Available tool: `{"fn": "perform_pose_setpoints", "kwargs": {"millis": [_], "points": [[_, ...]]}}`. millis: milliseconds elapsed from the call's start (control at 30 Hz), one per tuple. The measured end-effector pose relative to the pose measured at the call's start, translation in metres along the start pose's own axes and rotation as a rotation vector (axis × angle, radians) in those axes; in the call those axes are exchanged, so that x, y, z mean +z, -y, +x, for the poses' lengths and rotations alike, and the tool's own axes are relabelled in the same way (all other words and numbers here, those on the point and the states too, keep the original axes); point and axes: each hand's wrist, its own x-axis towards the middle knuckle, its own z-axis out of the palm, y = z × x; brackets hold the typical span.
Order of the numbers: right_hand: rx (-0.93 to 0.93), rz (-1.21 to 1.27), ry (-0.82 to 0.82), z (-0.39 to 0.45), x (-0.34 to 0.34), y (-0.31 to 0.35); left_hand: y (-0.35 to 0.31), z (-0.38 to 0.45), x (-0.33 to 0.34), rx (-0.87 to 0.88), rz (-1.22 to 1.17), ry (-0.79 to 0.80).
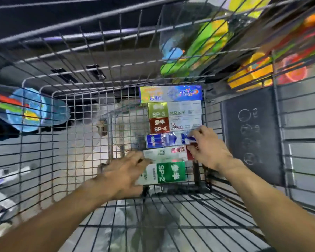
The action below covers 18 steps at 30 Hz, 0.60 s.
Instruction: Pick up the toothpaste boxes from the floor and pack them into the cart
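Note:
Several toothpaste boxes lie side by side in a row along the right of the wire cart (65,124). From far to near: a colourful box (171,94), a gold SP-3 box (175,110), a red SP-4 box (171,124), a blue box (162,140), a white and red box (165,153) and a green SP-2 box (164,173). My right hand (207,148) pinches the right end of the blue box. My left hand (124,175) grips the left end of the green SP-2 box, fingers also touching the white and red box.
A dark sign panel (251,135) hangs on the cart's right wall. Bright toys lie outside the mesh: a green and yellow one (198,50) at the far right, orange ones (251,71), a blue one (31,111) on the left. The cart's floor left of the boxes is bare mesh.

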Motion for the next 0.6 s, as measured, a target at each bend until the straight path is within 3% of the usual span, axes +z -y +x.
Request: {"fn": "perform_pose_setpoints", "kwargs": {"millis": [100,200,400,600], "points": [[0.008,0.023,-0.090,0.001,-0.019,-0.010,-0.030,0.025,0.002,0.072,0.054,0.060],[-0.015,0.041,-0.152,-0.002,-0.028,-0.018,-0.056,0.050,0.013,0.143,0.089,0.023],[-0.040,0.056,-0.183,-0.008,-0.030,-0.023,-0.086,0.090,0.038,0.023,0.150,-0.027],[-0.066,-0.019,-0.206,-0.010,-0.028,-0.035,-0.075,0.093,0.044,0.056,0.329,-0.166]]}}
